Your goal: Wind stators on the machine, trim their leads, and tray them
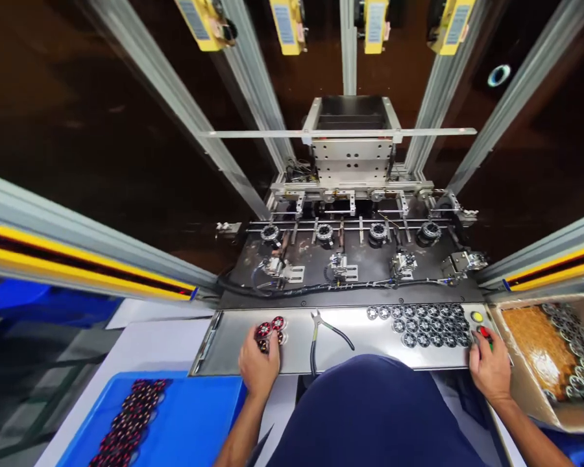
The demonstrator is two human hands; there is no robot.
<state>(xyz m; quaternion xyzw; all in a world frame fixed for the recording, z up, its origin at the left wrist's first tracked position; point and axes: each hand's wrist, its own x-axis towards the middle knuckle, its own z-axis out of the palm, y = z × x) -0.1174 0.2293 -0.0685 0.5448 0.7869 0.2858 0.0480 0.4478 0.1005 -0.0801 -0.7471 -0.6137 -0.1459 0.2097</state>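
Note:
My left hand (259,364) is closed around a small cluster of red-and-black wound motor stators (263,330) at the left of the metal shelf (355,324). My right hand (489,366) is at the shelf's right end, beside the red button (483,331). Its fingers are curled in, and what they hold, if anything, is hidden. Just left of it, several bare grey stators (433,324) lie in rows. Between my hands rests a pair of cutting pliers (315,334) with dark handles spread apart.
Behind the shelf stands a machine with several round fixtures (324,235). A blue tray (185,415) at left holds red-black stators (131,421). A cardboard box (518,363) with grey stators is at right. Yellow light-curtain bars (92,263) flank both sides. A yellow button (477,316) is on the panel.

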